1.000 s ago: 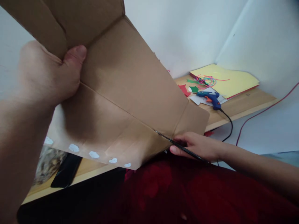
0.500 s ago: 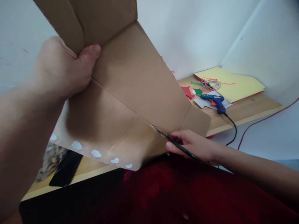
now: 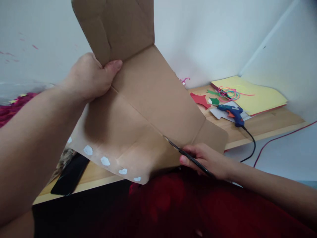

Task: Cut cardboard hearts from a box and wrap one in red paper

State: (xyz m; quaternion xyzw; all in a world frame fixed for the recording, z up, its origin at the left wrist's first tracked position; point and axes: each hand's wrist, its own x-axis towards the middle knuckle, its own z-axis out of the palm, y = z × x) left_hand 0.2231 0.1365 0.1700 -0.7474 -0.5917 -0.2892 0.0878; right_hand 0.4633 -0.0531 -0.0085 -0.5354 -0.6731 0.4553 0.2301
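Note:
My left hand (image 3: 92, 77) grips an unfolded brown cardboard box (image 3: 158, 92) near its upper fold, thumb on the inner face and fingers hidden behind. The cardboard is held up tilted, with a flap rising at the top and a row of white torn patches along its lower edge. My right hand (image 3: 204, 160) is closed around a slim black tool (image 3: 193, 160) with a pointed metal tip; its exact kind is unclear. That tip rests at the long crease across the cardboard, towards its lower right.
On the wooden table (image 3: 277, 122) at the right lie a blue glue gun (image 3: 234, 114), yellow sheets (image 3: 257, 92), tangled coloured cords (image 3: 229, 93) and red paper (image 3: 200, 99). A black phone-like slab (image 3: 70, 175) lies at lower left. A red cable (image 3: 274, 134) runs at far right.
My left hand and the top of the cardboard have shifted right and slightly down in view. The tool tip stays at the crease, and the whole scene has drifted a little right.

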